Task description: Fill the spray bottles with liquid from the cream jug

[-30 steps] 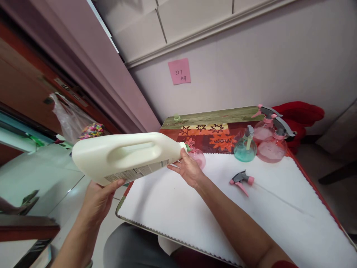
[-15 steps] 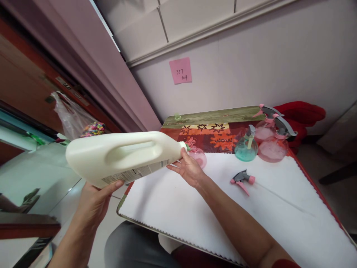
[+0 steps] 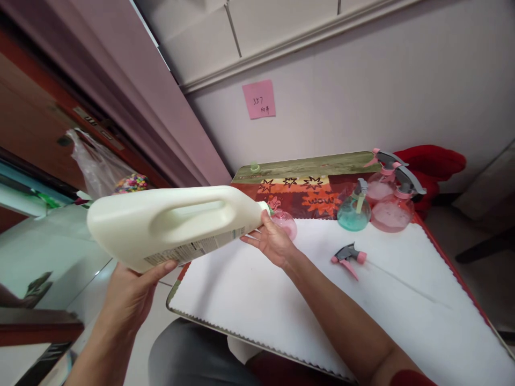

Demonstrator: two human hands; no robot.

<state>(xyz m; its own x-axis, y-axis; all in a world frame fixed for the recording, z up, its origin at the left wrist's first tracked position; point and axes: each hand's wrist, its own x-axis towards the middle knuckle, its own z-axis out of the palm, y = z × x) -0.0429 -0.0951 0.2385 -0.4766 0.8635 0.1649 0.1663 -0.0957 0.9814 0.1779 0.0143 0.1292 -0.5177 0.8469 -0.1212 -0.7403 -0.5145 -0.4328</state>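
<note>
A large cream jug (image 3: 169,225) with a moulded handle lies tipped almost flat in the air, its neck pointing right. My left hand (image 3: 131,295) cups its base from below, fingers closed on it. My right hand (image 3: 271,241) grips the neck end, where the mouth meets a small round pink bottle (image 3: 286,222) standing on the white cloth (image 3: 322,316). That bottle has no sprayer on it. A loose pink and grey spray head (image 3: 349,257) with a long thin tube lies on the cloth to the right.
At the back right stand a teal spray bottle (image 3: 353,212) and two pink spray bottles (image 3: 392,206). A small green cap (image 3: 254,167) sits at the table's far edge. A pink note (image 3: 259,99) hangs on the wall. Left of the table is a plastic bag (image 3: 108,171).
The jug's base has swung a little further left and up, tipping it more steeply towards the pink bottle. My right hand has stayed at the neck.
</note>
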